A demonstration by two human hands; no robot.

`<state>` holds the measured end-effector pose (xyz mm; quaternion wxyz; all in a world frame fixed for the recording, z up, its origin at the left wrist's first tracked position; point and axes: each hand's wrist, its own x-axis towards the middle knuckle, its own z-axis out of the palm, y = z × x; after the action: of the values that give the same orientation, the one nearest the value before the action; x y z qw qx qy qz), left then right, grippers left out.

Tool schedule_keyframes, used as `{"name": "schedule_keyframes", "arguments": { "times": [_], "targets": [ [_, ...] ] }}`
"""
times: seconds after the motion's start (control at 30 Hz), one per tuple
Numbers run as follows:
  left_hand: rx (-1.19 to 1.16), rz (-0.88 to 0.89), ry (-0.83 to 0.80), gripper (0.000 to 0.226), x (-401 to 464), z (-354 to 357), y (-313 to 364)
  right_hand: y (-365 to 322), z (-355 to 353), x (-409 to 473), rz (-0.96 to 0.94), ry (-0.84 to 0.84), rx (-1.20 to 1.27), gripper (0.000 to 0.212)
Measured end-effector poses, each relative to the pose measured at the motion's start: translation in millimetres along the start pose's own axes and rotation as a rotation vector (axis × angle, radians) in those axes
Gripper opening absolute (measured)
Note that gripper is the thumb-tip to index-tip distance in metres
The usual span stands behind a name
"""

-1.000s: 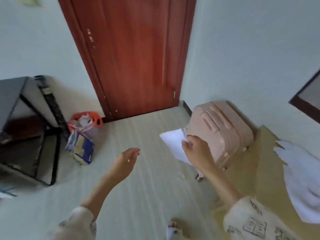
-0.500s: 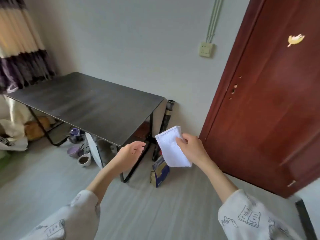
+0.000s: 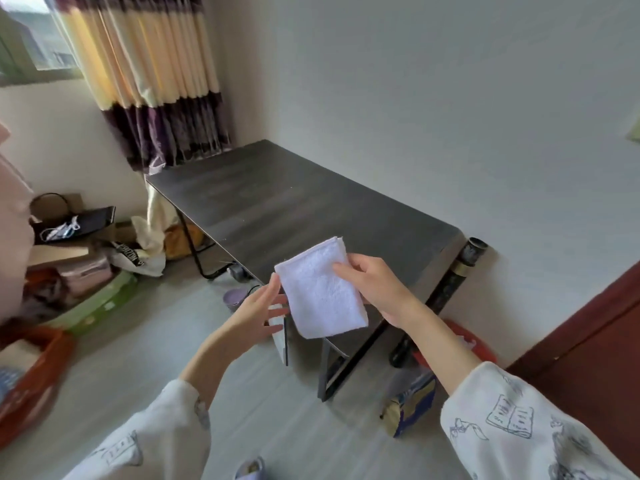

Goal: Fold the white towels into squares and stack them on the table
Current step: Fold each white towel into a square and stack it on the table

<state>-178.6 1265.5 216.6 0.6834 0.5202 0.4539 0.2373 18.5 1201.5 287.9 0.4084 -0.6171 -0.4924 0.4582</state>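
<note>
Folded towel held over the table's near edge — not yet set down.

Head view: the right hand (image 3: 377,289) pinches the folded white towel (image 3: 322,289) at one side; the left hand (image 3: 256,315), fingers straight, holds nothing and just touches its edge. Above the dark table (image 3: 277,202), the one-sided pinch could let layers splay — or the towel land off the edge.

We cannot see the right hand's (image 3: 375,289) fingers (image 3: 346,269) past where they slip behind the folded towel (image 3: 322,292), and the towel hides the tabletop's (image 3: 294,202) near corner. At the right edge of the frame, the red-brown door (image 3: 588,341) is cut off. At lower left, the orange basket (image 3: 31,393) is blurred and cropped. Clutter (image 3: 69,258) at middle left is too blurred to name.
</note>
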Motion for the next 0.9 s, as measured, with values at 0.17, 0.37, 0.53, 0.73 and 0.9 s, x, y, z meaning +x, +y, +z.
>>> {"name": "schedule_keyframes", "arguments": {
  "times": [0.17, 0.37, 0.53, 0.73, 0.9],
  "targets": [
    [-0.173, -0.127, -0.278, 0.071, 79.9, -68.3, 28.6, 5.0, 26.2, 94.4, 0.135, 0.017, 0.241, 0.021],
    [-0.065, -0.153, -0.321, 0.026, 164.3, -119.6, 50.0, 28.0, 43.0, 178.5, 0.297, 0.124, 0.374, 0.019],
    [0.031, -0.199, -0.325, 0.022, 243.9, -133.6, 52.7, 52.9, 44.5, 240.2, 0.424, 0.238, 0.322, 0.020],
    [0.213, -0.249, -0.360, 0.022, 354.8, -129.2, 48.0, 95.9, 28.2, 315.9, 0.606, 0.389, 0.250, 0.027],
    [0.333, -0.275, -0.292, 0.013, 441.6, -118.8, 49.8, 130.5, 11.5, 386.0, 0.723, 0.465, 0.285, 0.024]
  ]
}}
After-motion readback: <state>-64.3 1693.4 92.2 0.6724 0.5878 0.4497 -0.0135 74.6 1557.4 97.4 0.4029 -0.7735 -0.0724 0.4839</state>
